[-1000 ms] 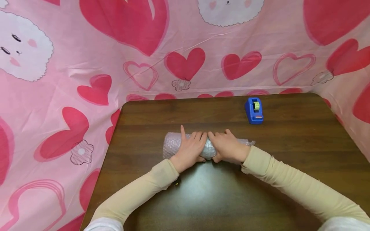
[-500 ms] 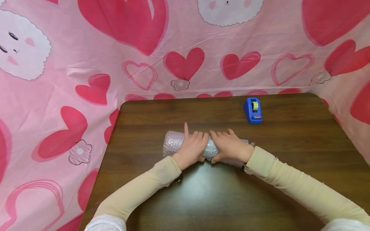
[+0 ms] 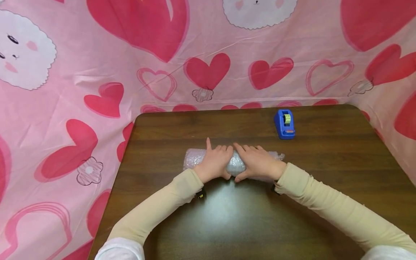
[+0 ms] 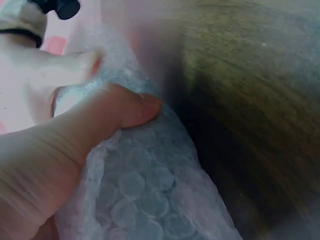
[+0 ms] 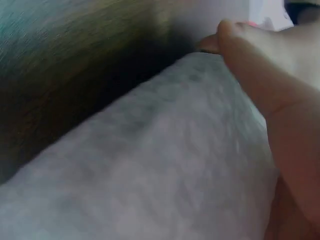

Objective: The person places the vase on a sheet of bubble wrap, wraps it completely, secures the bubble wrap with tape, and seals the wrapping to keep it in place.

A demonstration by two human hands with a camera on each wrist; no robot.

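Observation:
A roll of bubble wrap [image 3: 236,164] lies crosswise on the brown table, its middle bulging between the two hands. My left hand [image 3: 215,162] grips the roll left of its middle, thumb on the near side and fingers over the top, with one finger pointing away. Just to the right, my right hand [image 3: 258,164] holds it the same way. In the left wrist view, the left thumb presses on the bubble wrap [image 4: 145,185]. The right wrist view shows the right thumb along the bubble wrap [image 5: 150,165], blurred. Whatever is inside the wrap is hidden.
A blue tape dispenser [image 3: 284,125] with a roll of tape stands toward the back right of the table [image 3: 227,224]. A pink cloth [image 3: 253,47] with hearts hangs behind and along the sides.
Both hands stay on the bubble wrap roll, and it shifts slightly under them. The right hand's fingers have spread a little. The tape dispenser has not moved.

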